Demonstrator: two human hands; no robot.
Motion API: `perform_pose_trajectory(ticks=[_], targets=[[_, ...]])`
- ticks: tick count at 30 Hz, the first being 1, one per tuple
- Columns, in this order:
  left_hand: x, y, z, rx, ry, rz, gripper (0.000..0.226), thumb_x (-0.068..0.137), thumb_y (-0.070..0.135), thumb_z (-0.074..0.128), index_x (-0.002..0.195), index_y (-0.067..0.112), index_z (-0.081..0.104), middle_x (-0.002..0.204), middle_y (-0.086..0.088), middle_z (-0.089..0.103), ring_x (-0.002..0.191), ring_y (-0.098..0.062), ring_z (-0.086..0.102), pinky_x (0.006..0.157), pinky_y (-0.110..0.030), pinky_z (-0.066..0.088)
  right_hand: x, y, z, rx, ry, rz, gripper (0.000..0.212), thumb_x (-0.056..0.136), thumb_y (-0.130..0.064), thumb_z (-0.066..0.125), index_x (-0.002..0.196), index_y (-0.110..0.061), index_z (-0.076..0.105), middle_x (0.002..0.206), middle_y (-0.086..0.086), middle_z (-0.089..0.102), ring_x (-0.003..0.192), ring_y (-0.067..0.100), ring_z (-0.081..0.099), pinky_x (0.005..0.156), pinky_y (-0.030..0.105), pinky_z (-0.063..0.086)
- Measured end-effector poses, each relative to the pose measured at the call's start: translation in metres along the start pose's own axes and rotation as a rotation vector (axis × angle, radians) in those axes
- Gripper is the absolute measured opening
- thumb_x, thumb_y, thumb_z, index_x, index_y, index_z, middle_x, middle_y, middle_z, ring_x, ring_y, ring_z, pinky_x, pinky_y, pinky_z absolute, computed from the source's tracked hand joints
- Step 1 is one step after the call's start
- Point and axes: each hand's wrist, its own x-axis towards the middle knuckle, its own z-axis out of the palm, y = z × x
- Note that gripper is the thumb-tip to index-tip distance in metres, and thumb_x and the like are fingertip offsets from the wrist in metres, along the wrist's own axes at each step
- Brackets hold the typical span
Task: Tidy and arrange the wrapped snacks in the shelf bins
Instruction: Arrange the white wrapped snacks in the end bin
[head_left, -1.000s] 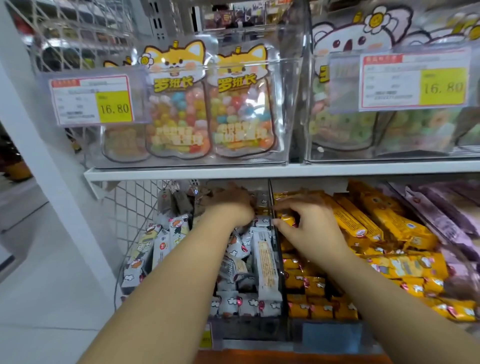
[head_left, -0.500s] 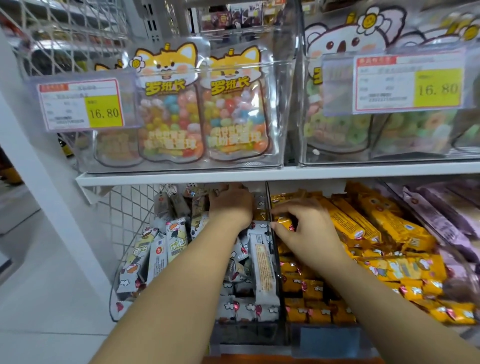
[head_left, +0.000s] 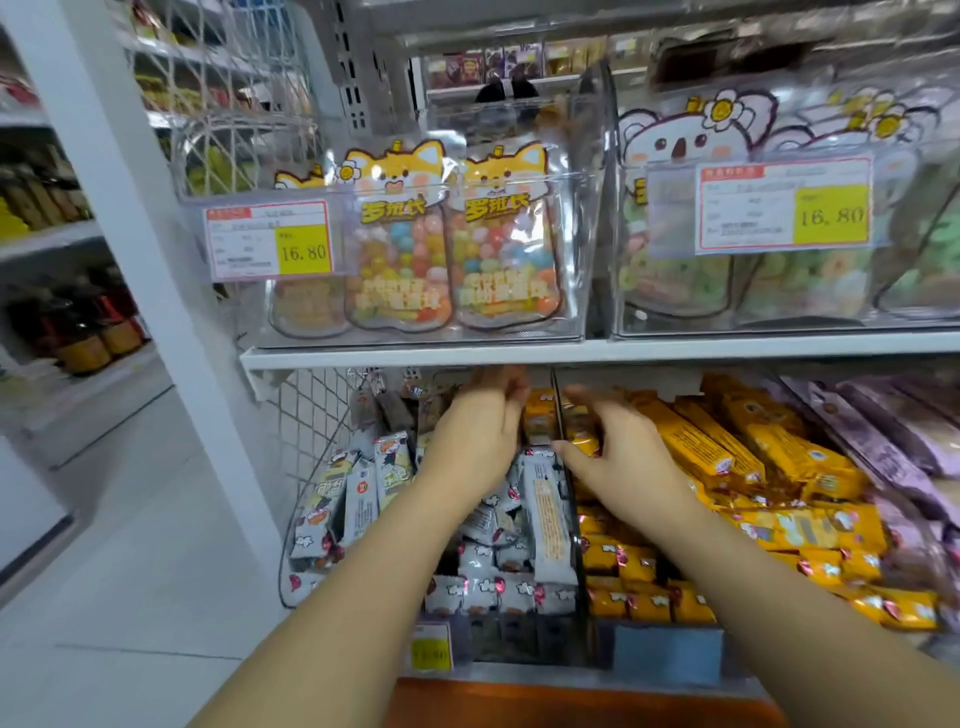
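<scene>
Wrapped snacks, lower shelf bins: white packs (head_left: 545, 514) left of the divider (head_left: 575, 540), yellow packs (head_left: 727, 452) right; light, slippery film (likely crushable), best taken mid-length; right hand (head_left: 623, 462) pinches one yellow pack (head_left: 586, 442), left hand (head_left: 472, 441) reaches rearward, grip hidden.

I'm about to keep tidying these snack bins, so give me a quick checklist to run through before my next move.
1. Clear divider upright between the bins: ok.
2. Colours separated: not ok, a yellow pack sits left of the divider.
3. Front row of white packs lined up: ok.
4. Long white bar in place: not ok, it lies on top of smaller packs.
5. Left hand grip: cannot tell, fingertips blurred under the shelf.
6. Right hand grip: cannot tell, blurred.
</scene>
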Motion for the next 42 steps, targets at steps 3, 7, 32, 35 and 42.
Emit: perform_pose_trajectory(ticks=[3, 7, 32, 35, 42], targets=[[-0.017, 0.006, -0.005, -0.041, 0.044, 0.025, 0.021, 0.101, 0.025, 0.038, 0.106, 0.012, 0.055, 0.092, -0.002, 0.056, 0.088, -0.022, 0.055, 0.075, -0.034, 0.042, -0.007, -0.007, -0.002, 0.04, -0.018, 0.003, 0.048, 0.087, -0.029, 0.064, 0.131, -0.017, 0.049, 0.123, 0.001, 0.058, 0.115, 0.018, 0.052, 0.093, 0.026, 0.041], [-0.035, 0.014, -0.006, -0.184, 0.156, 0.066, 0.008, 0.1, 0.022, 0.04, 0.096, 0.023, 0.047, 0.087, 0.012, 0.05, 0.081, -0.004, 0.049, 0.068, -0.019, 0.036, -0.017, -0.015, -0.008, 0.054, 0.007, -0.08, 0.037, 0.087, -0.026, 0.063, 0.123, -0.02, 0.055, 0.116, -0.003, 0.061, 0.109, 0.013, 0.054, 0.087, 0.021, 0.041], [-0.049, 0.048, 0.061, 0.314, -0.353, 0.088, 0.044, 0.1, 0.039, 0.037, 0.144, 0.038, 0.032, 0.154, 0.009, 0.026, 0.141, -0.017, 0.021, 0.117, -0.045, 0.015, -0.072, 0.103, -0.107, -0.315, 0.481, 0.178, 0.015, 0.087, -0.021, 0.062, 0.094, -0.009, 0.058, 0.095, 0.015, 0.057, 0.09, 0.036, 0.054, 0.073, 0.045, 0.043], [-0.047, 0.049, 0.061, 0.331, -0.392, 0.073, 0.044, 0.1, 0.04, 0.036, 0.144, 0.038, 0.032, 0.155, 0.009, 0.023, 0.142, -0.017, 0.019, 0.117, -0.046, 0.014, -0.063, 0.1, -0.108, -0.248, 0.456, 0.285, 0.018, 0.088, -0.024, 0.063, 0.095, -0.008, 0.061, 0.1, 0.016, 0.058, 0.094, 0.036, 0.052, 0.077, 0.043, 0.04], [-0.047, 0.049, 0.059, 0.353, -0.416, 0.074, 0.043, 0.1, 0.041, 0.035, 0.143, 0.037, 0.034, 0.155, 0.009, 0.023, 0.142, -0.016, 0.018, 0.117, -0.046, 0.012, -0.06, 0.097, -0.102, -0.468, 0.155, 0.303, 0.042, 0.094, -0.036, 0.048, 0.133, -0.021, 0.05, 0.138, 0.004, 0.049, 0.125, 0.03, 0.042, 0.1, 0.045, 0.032]])
